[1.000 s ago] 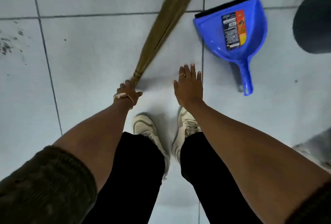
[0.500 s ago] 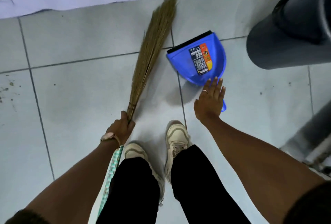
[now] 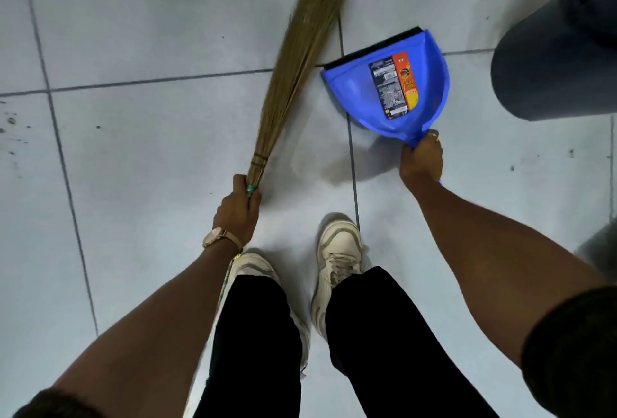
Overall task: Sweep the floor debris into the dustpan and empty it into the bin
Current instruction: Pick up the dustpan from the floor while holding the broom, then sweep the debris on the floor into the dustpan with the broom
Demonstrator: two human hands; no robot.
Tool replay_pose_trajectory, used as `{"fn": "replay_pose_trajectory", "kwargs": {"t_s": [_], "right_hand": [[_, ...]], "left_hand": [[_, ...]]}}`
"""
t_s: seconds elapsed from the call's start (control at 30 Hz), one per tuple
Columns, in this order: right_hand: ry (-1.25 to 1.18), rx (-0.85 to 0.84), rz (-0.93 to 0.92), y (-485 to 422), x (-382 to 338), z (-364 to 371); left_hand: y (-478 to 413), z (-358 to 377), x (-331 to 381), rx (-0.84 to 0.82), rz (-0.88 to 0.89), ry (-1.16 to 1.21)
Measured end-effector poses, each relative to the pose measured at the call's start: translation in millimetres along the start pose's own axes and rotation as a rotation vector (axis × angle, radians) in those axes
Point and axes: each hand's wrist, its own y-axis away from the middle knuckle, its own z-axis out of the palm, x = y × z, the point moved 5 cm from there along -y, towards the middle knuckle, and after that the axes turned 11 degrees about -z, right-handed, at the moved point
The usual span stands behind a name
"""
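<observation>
Getting ready to sweep: left hand (image 3: 237,210) fingers wrapped around the grass broom (image 3: 297,73), right hand (image 3: 421,160) fingers closed on the blue dustpan (image 3: 384,90) handle, needing next to carry both over to the dirt specks (image 3: 11,122) far left.

Sticker label (image 3: 394,85) on blue dustpan (image 3: 360,97), print too small to read

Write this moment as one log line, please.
left hand: grips broom | right hand: grips blue dustpan handle | debris: far left, unswept | bin: right
</observation>
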Motion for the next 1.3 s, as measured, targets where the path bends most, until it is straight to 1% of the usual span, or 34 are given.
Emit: {"fn": "replay_pose_trajectory", "kwargs": {"t_s": [0.07,0.13,0.27,0.37,0.47,0.57,0.67,0.77,0.83,0.93,1.0,1.1,1.2,1.3], "right_hand": [[0.041,-0.028,-0.07,18,-24,-16],[0.143,-0.056,-0.132,39,-48,-32],[0.363,-0.169,-0.384,86,-123,-58],[0.448,-0.287,-0.544,124,-184,-65],[0.488,-0.419,-0.658,162,-248,-58],[0.555,-0.523,-0.782,196,-304,-32],[0.604,-0.579,-0.788,217,-339,3],[0.58,-0.609,-0.721,221,-355,47],[0.576,-0.63,-0.67,217,-360,75],[0.595,-0.617,-0.614,204,-364,117],[0.525,-0.603,-0.596,197,-367,141],[0.428,-0.604,-0.642,186,-378,178],[0.449,-0.61,-0.779,176,-398,211],[0.472,-0.619,-0.839,169,-414,230]], "left_hand": [[16,-27,0,0.031,-0.02,0.086],[36,-53,-4,0.064,-0.067,0.137],[90,-131,-26,0.127,-0.2,0.25],[133,-189,-51,0.23,-0.26,0.334],[169,-244,-91,0.371,-0.32,0.374],[188,-288,-151,0.511,-0.437,0.393],[193,-313,-216,0.604,-0.582,0.429],[185,-320,-282,0.646,-0.714,0.472],[175,-315,-320,0.638,-0.793,0.489],[153,-301,-366,0.57,-0.872,0.522],[136,-286,-388,0.513,-0.915,0.549],[107,-259,-406,0.45,-0.924,0.562],[79,-232,-411,0.434,-0.918,0.584],[61,-211,-406,0.444,-0.902,0.605]]}}
